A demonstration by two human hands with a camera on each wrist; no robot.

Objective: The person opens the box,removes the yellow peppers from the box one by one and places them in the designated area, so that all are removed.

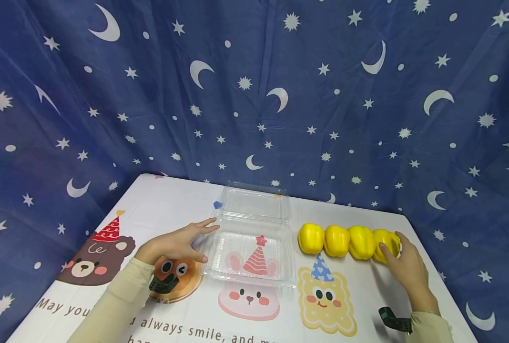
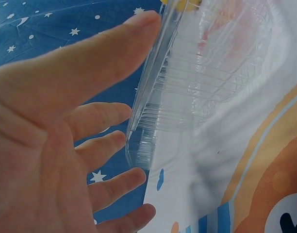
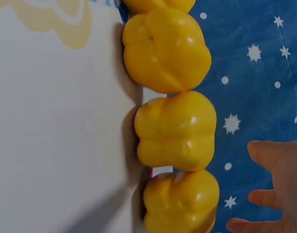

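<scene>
A hinged clear plastic container [image 1: 254,281] lies with its lid [image 1: 254,204] laid back. My left hand [image 1: 179,245] is at the container's left side, thumb and fingers spread; in the left wrist view the thumb tip overlaps the container's edge [image 2: 160,82], and I cannot tell if it touches. Several yellow bell peppers [image 1: 337,241] stand in a row to the right. My right hand [image 1: 410,267] is around the rightmost bell pepper [image 1: 385,238], thumb in front of it. In the right wrist view, loosely extended fingers [image 3: 270,155] show apart from the peppers [image 3: 180,131].
The white table cover [image 1: 190,195] carries printed cartoon figures and lettering. A blue curtain [image 1: 246,119] with moons and stars hangs along the far edge and both sides. Dark straps with devices [image 1: 396,321] sit at the wrists.
</scene>
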